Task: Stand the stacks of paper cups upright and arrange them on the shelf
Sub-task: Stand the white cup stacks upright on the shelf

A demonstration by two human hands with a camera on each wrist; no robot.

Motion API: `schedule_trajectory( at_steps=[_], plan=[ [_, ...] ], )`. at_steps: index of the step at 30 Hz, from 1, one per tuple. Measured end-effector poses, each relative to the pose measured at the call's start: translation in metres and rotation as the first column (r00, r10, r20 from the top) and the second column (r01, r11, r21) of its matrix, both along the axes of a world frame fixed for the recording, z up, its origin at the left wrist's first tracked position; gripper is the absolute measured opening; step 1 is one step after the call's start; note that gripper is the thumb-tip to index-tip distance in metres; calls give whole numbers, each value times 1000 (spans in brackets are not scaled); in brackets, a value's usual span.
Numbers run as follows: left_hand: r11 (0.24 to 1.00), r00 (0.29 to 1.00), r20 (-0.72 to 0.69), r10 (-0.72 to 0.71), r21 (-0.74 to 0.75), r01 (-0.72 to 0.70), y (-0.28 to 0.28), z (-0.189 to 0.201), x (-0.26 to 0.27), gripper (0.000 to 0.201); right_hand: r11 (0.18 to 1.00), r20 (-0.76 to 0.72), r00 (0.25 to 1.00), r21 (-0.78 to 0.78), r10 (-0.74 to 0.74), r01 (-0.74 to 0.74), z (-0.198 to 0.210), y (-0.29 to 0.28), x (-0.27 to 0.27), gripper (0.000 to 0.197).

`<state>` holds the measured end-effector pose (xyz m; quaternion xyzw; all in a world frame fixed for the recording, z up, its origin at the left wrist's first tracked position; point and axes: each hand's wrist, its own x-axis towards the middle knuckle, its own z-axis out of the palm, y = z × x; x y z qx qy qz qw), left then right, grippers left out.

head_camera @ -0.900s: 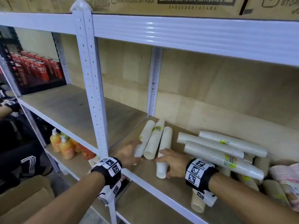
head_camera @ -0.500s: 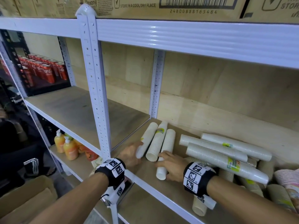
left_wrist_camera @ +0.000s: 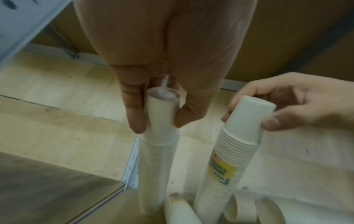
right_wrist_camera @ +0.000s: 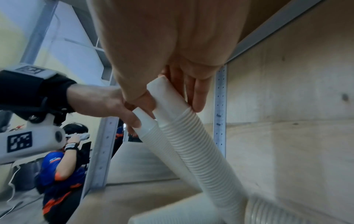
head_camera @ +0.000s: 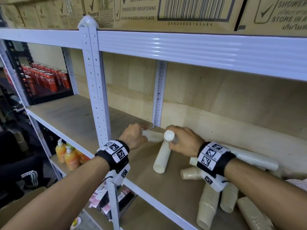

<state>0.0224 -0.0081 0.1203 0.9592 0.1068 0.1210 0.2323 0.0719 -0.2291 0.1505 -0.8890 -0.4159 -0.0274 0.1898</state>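
In the head view my left hand (head_camera: 141, 135) grips the closed top end of a white cup stack (head_camera: 153, 137) raised off the wooden shelf (head_camera: 142, 178). My right hand (head_camera: 172, 140) grips the top of a second white stack (head_camera: 169, 134) beside it. The left wrist view shows both nearly upright: my left hand (left_wrist_camera: 160, 121) pinches the plain stack (left_wrist_camera: 157, 159), and the right hand's stack (left_wrist_camera: 235, 151) carries a yellow-green label. A third white stack (head_camera: 162, 156) lies between them, open end toward me. In the right wrist view my right hand (right_wrist_camera: 172, 103) holds its stack (right_wrist_camera: 193, 144).
Beige cup stacks (head_camera: 207, 205) and long wrapped white stacks (head_camera: 254, 158) lie at the right. A white upright post (head_camera: 98, 97) stands left of my hands, a rear post (head_camera: 158, 93) behind them. Cardboard boxes (head_camera: 182, 12) sit above. A person (right_wrist_camera: 57, 166) stands beyond the rack.
Both hands have moved from the near ends of the lying white stacks to their far ends and tipped two of them up. The head view has come closer.
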Motion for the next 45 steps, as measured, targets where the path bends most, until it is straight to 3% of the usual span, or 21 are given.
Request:
schedule_trajectory(
  at_steps=[6,13,22,31,37,45],
  plan=[
    [997,985,170,-22,-62,33,-6,34,28,41,972,47,989,197,-139,128,57,-2,21,37],
    [994,979,199,-42,-94,62,-6,68,65,41,918,30,984,365,-177,153,100,14,47,33],
    [995,987,145,-72,-63,81,-1,100,93,44,899,-69,964,347,-258,266,79,58,82,31],
    [994,991,99,-90,-55,96,10,98,111,48,901,-181,938,274,-295,336,44,67,113,31],
    [987,990,62,-125,-96,130,15,91,125,46,914,-176,945,257,-274,313,44,73,125,39],
    [973,982,28,-189,-130,191,13,93,132,44,942,-74,966,213,-249,259,45,80,137,31]
  ],
)
